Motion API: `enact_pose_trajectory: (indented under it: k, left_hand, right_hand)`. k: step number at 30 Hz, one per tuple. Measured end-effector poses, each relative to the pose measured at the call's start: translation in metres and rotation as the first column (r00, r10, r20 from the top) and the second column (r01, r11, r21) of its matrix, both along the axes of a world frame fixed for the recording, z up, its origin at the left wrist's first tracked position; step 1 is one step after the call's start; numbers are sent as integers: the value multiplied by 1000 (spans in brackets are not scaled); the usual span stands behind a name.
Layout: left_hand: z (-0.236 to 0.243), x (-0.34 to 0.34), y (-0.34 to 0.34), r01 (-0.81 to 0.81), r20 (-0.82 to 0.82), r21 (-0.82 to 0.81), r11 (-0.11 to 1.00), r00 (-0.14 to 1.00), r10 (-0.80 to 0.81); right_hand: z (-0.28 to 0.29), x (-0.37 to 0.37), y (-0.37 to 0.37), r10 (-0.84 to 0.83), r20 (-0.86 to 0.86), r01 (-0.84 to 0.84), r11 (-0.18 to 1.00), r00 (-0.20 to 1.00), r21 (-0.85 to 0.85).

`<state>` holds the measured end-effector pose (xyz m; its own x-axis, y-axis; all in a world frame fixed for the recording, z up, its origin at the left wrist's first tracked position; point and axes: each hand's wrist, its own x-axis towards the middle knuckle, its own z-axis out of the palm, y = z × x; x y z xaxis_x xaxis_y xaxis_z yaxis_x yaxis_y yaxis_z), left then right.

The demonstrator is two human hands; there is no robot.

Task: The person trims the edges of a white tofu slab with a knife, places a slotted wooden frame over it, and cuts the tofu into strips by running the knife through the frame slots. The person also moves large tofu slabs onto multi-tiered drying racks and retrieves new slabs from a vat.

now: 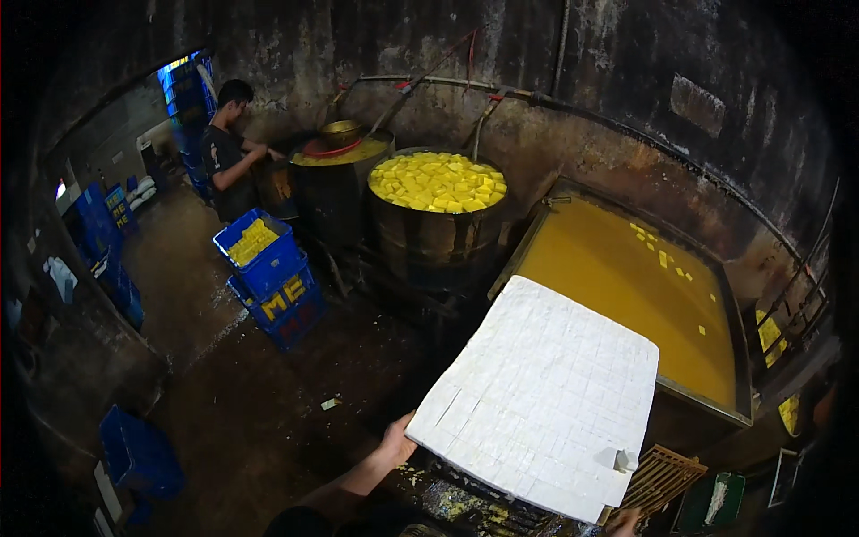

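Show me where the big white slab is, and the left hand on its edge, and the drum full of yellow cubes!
White slab [541, 398]: head view, middle of its scored top.
Left hand [395, 441]: head view, middle of the hand.
Drum [434, 240]: head view, dark outer wall below the rim.

A person [228, 148] in a dark shirt [217, 166] stands by a drum [277, 192], near stacked blue crates [273, 276], the upper holding yellow pieces [253, 242], while a pipe [537, 97] runs along the stained wall [412, 36]
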<state>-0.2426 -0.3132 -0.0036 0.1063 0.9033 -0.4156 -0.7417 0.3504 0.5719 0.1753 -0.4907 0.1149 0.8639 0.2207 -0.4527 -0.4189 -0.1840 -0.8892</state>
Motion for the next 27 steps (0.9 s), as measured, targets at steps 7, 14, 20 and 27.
enact_pose_trajectory:
  k: [7, 14, 20, 27]
  left_hand:
    - [19, 26, 6, 74, 270, 30, 997, 960, -80]
    - [33, 39, 43, 123, 282, 100, 987, 948, -147]
    - [59, 83, 122, 101, 186, 281, 954, 970, -158]
    - [23, 169, 244, 122, 187, 263, 957, 967, -175]
  right_hand:
    - [-106, -37, 10, 179, -298, 108, 664, 938, 740]
    - [-122, -12, 28, 59, -267, 180, 598, 962, 781]
    - [-116, 51, 119, 190, -108, 16, 429, 976, 903]
    - [-100, 151, 227, 68, -238, 183, 452, 969, 873]
